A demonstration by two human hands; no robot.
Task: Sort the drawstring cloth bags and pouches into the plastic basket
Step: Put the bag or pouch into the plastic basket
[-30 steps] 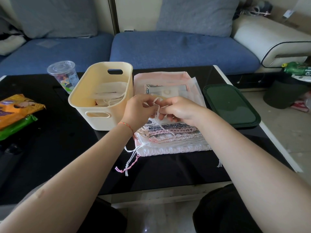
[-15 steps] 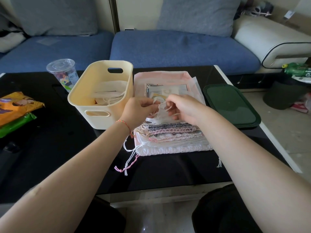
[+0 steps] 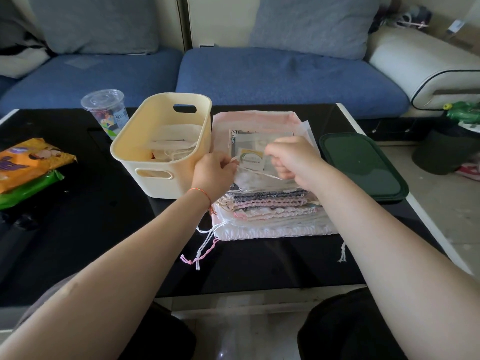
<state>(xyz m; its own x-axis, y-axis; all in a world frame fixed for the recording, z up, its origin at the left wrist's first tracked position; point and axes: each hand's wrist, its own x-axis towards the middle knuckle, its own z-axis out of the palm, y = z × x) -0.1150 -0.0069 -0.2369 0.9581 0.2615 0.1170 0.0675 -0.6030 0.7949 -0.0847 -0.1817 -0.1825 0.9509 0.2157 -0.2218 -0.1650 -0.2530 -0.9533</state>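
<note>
A stack of drawstring cloth bags [image 3: 272, 206] lies on the black table, pink and white at the bottom, patterned ones above. On top sits a small sheer white pouch [image 3: 253, 175]. My left hand [image 3: 215, 172] pinches its drawstring at the left end. My right hand [image 3: 291, 162] grips the string at the right end, and the cord runs taut between them. The cream plastic basket [image 3: 145, 162] stands just left of the stack with a few pale pouches inside. Loose cord ends [image 3: 200, 253] trail off the stack's near left corner.
A clear lidded cup [image 3: 106, 110] stands behind the basket at left. Orange and green snack packets [image 3: 28, 167] lie at the far left. A dark green lid [image 3: 363, 167] rests at the table's right edge. Blue sofa cushions [image 3: 285, 76] run behind the table.
My hands have drawn apart, left hand leftward and right hand rightward, pulling the small pouch's drawstring straight. The view has shifted slightly.
</note>
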